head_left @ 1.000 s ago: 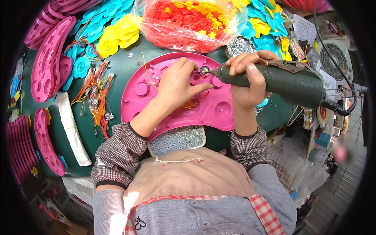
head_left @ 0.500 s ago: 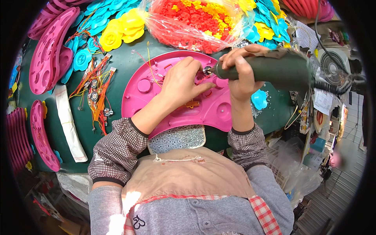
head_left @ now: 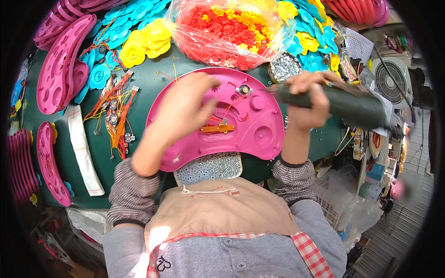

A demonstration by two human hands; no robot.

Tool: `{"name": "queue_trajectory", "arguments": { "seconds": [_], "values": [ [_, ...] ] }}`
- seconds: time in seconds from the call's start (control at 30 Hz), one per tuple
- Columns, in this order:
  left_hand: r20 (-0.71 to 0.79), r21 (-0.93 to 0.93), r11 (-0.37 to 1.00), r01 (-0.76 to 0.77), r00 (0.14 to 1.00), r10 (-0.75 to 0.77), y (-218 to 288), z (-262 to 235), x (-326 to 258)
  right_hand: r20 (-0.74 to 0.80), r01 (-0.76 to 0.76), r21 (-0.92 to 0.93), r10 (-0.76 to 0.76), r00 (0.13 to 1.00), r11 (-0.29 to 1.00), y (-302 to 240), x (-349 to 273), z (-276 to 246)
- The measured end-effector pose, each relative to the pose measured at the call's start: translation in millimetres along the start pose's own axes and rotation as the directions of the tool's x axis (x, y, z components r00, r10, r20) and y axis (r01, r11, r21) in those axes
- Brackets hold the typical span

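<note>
A pink curved plastic shell [head_left: 273, 125] lies in front of me on the dark green table. Inside it a small round speaker [head_left: 243, 89] sits near the top edge, and an orange circuit board [head_left: 217, 129] with thin wires lies near the middle. My left hand [head_left: 185, 104], blurred by motion, hovers over the shell's left part, thumb and fingers apart with nothing seen between them. My right hand [head_left: 308, 99] is wrapped round a dark green powered screwdriver [head_left: 340, 104]. The tool's blurred tip points left, just beyond the shell's upper right edge.
A tray of screws and washers [head_left: 211, 167] sits by my apron. At the back are a clear bag of red and yellow pieces [head_left: 227, 34] and a round container of small metal parts [head_left: 284, 68]. Wired components [head_left: 113, 113], a white strip [head_left: 85, 150] and pink shells [head_left: 58, 69] lie left.
The screwdriver has moved right, away from the speaker. My left hand has moved left off the shell's middle, uncovering the speaker and circuit board. The shell has shifted slightly right and nearer.
</note>
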State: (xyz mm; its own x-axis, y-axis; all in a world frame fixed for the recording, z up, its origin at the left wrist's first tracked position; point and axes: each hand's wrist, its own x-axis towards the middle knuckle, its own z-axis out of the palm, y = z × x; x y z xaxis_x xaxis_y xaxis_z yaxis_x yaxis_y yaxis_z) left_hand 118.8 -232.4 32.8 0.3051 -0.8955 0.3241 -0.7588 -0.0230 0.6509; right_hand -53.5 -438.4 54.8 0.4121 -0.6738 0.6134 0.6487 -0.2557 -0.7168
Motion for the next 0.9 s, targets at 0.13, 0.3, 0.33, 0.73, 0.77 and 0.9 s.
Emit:
{"name": "queue_trajectory", "arguments": {
  "seconds": [0.13, 0.3, 0.33, 0.73, 0.77, 0.9],
  "values": [
    [0.167, 0.391, 0.916, -0.09, 0.986, 0.026, -12.4, -26.3, -24.7, -0.242, 0.011, -0.304, -0.088, 0.966, 0.953, -27.1, 8.5, -37.0],
    [0.102, 0.357, 0.916, -0.181, 0.983, 0.154, -8.5, -31.5, -11.4, -0.233, -0.118, -0.574, -0.023, 0.972, 0.811, -13.0, -1.9, -88.4],
    [0.121, 0.292, 0.951, -0.097, 0.991, 0.064, -2.1, -40.9, -13.0, -0.208, -0.112, -0.692, -0.048, 0.977, 0.713, -17.7, -0.5, -98.0],
    [0.408, -0.109, 0.963, 0.247, 0.894, -0.183, 22.4, -59.8, -48.2, 0.537, 0.269, -0.839, 0.643, 0.546, 0.473, 26.0, -29.3, 89.9],
    [0.302, -0.086, 0.954, 0.287, 0.92, -0.25, 19.0, -57.5, -50.9, 0.516, 0.327, -0.855, 0.726, 0.455, 0.402, 35.1, -31.9, 93.7],
    [-0.037, 0.003, 0.972, 0.235, 0.971, -0.235, 1.0, -37.6, -48.7, 0.507, -0.008, -0.839, 0.787, 0.351, 0.543, 47.2, -36.1, 81.0]
  ]
}}
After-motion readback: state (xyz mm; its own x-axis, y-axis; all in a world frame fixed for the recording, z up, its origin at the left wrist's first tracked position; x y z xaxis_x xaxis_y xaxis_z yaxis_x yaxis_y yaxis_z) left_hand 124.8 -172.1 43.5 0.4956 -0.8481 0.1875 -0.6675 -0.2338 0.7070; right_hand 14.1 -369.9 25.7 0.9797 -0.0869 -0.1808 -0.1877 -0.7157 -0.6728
